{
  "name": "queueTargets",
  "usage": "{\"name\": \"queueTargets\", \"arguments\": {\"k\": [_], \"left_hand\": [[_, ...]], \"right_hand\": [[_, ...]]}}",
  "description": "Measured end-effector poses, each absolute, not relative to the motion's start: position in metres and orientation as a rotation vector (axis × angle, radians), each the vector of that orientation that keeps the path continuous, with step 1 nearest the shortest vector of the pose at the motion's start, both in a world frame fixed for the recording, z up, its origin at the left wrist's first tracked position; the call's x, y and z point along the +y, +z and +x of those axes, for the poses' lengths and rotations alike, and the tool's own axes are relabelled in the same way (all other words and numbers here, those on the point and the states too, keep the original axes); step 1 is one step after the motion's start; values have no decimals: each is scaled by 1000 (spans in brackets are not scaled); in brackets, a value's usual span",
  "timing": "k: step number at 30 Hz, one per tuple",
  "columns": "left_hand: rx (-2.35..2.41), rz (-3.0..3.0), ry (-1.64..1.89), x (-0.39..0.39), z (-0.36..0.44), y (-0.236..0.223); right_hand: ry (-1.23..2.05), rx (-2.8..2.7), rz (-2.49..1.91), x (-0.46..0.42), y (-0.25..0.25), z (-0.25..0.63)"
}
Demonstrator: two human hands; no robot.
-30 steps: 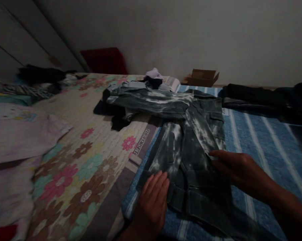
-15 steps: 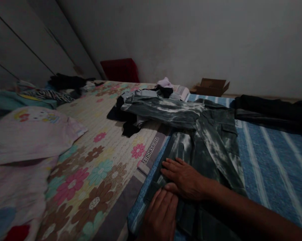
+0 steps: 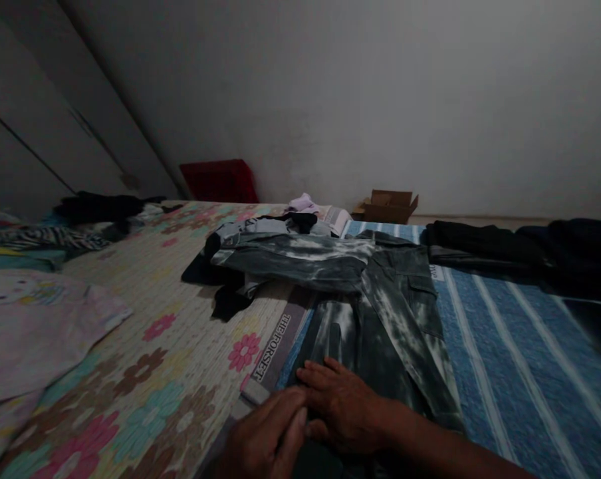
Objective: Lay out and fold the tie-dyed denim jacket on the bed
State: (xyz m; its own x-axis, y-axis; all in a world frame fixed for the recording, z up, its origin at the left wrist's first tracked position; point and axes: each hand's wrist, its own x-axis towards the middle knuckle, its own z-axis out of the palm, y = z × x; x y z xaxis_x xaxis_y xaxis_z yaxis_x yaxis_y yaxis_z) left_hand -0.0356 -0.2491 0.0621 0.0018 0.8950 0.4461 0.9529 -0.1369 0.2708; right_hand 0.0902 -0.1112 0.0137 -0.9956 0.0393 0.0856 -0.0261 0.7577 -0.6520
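Across the near middle of the bed lies a dark grey garment (image 3: 405,332) with cloudy white patches, mostly spread over a blue striped cover (image 3: 510,359). One long narrow part of it stretches out to the left, over the flowered cover (image 3: 131,293) and onto some dark cloth (image 3: 228,303) heaped there, while another such part slants down towards the near right; a flapped pocket shows on the right-hand side. The right hand (image 3: 345,406) is laid palm down on the garment's near left portion, its fingers stretched out and a little apart, pressing on the fabric and gripping nothing that I can see. Right up against it, on the left, the left hand (image 3: 268,432) has its fingers bent over and the thumb close to them; whether it has a pinch of the cloth I can't tell from here, since its underside is hidden. Just beyond the two hands, on the left, a grey band (image 3: 272,349) reads "THE FORSET". A pink garment (image 3: 51,326) lies well off to the left, with a zebra-striped cloth (image 3: 41,237) beyond it. At the far right there are folded dark clothes (image 3: 480,246); by the far wall (image 3: 330,100) sit an open cardboard box (image 3: 387,207) and, farther left, something boxy and red (image 3: 219,179).
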Motion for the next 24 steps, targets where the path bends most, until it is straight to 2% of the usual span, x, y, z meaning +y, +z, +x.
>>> {"name": "queueTargets", "arguments": {"k": [3, 6, 11, 15, 19, 24], "left_hand": [[-2256, -2227, -464, -203, -40, 77], [-2367, -2245, -141, -150, -39, 74], [-2251, -2168, -184, -87, -32, 43], [-2193, -2001, -139, -74, -27, 25], [-2154, -1944, -163, -73, -25, 24], [-1964, -1866, -231, -63, -23, 34]], "right_hand": [[1006, -2822, 35, -112, 19, 88], [919, -2781, 50, -115, 19, 84], [730, -2949, -29, -113, 8, 89], [893, -2966, -73, -95, 27, 114], [964, -2816, -375, -63, 52, 135], [995, -2550, -519, 0, 42, 123]]}}
